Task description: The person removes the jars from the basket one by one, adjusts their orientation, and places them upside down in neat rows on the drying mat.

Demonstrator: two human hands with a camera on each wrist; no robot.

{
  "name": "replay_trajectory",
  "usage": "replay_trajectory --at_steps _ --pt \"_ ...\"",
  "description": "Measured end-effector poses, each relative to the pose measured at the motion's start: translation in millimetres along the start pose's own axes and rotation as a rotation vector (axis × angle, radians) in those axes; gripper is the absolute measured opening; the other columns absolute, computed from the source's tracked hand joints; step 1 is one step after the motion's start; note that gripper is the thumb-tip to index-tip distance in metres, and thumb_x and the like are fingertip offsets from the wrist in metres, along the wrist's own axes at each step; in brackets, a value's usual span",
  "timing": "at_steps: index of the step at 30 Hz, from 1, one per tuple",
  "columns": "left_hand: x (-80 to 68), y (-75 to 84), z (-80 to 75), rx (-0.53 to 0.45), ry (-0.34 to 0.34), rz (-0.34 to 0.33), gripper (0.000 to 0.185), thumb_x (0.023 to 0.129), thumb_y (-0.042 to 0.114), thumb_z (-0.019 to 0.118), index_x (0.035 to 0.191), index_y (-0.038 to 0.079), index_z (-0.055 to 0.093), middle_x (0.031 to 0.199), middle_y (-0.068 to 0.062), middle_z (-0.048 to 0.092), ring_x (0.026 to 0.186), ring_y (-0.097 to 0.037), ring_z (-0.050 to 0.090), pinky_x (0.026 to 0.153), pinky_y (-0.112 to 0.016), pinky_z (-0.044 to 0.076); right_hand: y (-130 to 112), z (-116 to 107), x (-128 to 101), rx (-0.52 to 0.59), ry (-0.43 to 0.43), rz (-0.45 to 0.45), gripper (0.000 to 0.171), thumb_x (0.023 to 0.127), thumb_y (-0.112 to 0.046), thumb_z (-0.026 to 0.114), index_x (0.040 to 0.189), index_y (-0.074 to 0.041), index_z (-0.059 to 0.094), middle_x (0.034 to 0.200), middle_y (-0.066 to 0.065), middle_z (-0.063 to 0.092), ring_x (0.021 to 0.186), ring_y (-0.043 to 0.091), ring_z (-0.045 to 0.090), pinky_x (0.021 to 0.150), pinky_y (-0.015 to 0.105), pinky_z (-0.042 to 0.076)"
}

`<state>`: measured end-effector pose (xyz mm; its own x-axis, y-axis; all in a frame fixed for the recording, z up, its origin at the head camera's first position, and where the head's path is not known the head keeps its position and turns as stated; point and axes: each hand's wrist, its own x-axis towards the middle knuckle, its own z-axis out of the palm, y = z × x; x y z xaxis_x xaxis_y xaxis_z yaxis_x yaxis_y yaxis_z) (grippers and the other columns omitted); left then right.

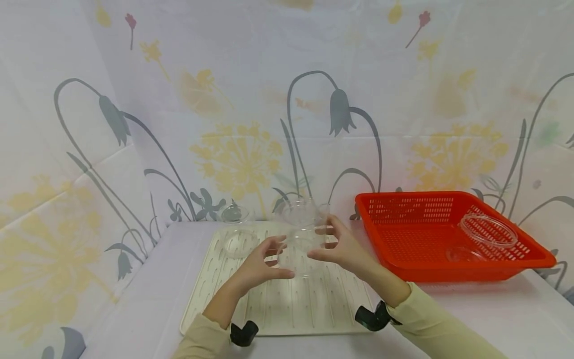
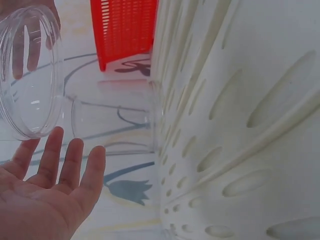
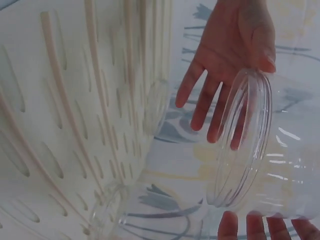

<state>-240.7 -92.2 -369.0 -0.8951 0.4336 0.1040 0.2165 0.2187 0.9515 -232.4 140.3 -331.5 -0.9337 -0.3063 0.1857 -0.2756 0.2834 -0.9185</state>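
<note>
Ridged cream mat [image 1: 287, 304] under clear round jar [image 1: 301, 244].

A white table [image 1: 493, 319] is set into a corner that is closed in on the left, the back and the right by a draped pale sheet [image 1: 287, 99]. The sheet is printed with grey bell-shaped flowers on long curved stems, yellow dandelion heads and small red buds. Soft fold lines are seen across the fabric. The scene is lit evenly and brightly, and only faint shadows are cast on the tabletop.
</note>
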Motion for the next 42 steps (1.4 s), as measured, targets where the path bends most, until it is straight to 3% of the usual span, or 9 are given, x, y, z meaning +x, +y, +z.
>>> replay_trajectory --at_steps 6,13,23,32,42 --pt "-2.2 -4.6 -4.4 -0.002 0.019 -0.004 0.077 0.073 0.014 0.08 0.139 0.015 0.041 0.134 -0.009 0.046 0.125 -0.032 0.04 0.1 -0.043 0.037 -1.7 5.3 6.0 -0.013 -0.035 -0.015 0.082 0.073 -0.019 0.079 0.14 -0.015 0.03 0.132 0.017 0.041 0.113 0.039 0.044 0.083 0.049 0.049" --pt "-8.4 -8.7 -12.1 0.003 0.039 -0.036 0.076 0.076 0.017 0.078 0.141 0.016 0.039 0.136 -0.012 0.045 0.124 -0.033 0.041 0.099 -0.044 0.039 -2.4 14.7 11.6 -0.001 0.013 -0.035 0.077 0.073 -0.017 0.08 0.136 -0.013 0.035 0.127 0.012 0.046 0.114 0.031 0.046 0.086 0.046 0.047" --pt "-18.3 -14.8 -27.8 0.001 0.081 -0.05 0.074 0.077 0.014 0.077 0.14 0.008 0.038 0.134 -0.017 0.045 0.122 -0.039 0.042 0.096 -0.047 0.04 -4.0 27.5 17.1 0.034 0.043 -0.01 0.079 0.071 -0.018 0.081 0.135 -0.013 0.035 0.126 0.013 0.045 0.108 0.035 0.048 0.079 0.044 0.051" --pt "-28.3 -21.2 -42.9 0.028 0.137 -0.096 0.069 0.077 0.013 0.077 0.137 0.012 0.043 0.132 -0.014 0.046 0.119 -0.035 0.045 0.091 -0.047 0.044 -1.3 42.1 20.3 0.03 0.039 0.006 0.079 0.07 -0.02 0.083 0.133 -0.015 0.036 0.126 0.014 0.044 0.106 0.037 0.05 0.077 0.044 0.052" --pt "-46.6 -30.9 -67.9 0.082 0.191 -0.134 0.067 0.079 0.016 0.075 0.137 0.006 0.041 0.131 -0.019 0.046 0.115 -0.035 0.049 0.086 -0.044 0.048 -4.1 60.3 24.8 0.033 -0.012 0.013 0.081 0.07 -0.022 0.083 0.134 -0.014 0.034 0.128 0.013 0.04 0.106 0.037 0.051 0.077 0.043 0.052"
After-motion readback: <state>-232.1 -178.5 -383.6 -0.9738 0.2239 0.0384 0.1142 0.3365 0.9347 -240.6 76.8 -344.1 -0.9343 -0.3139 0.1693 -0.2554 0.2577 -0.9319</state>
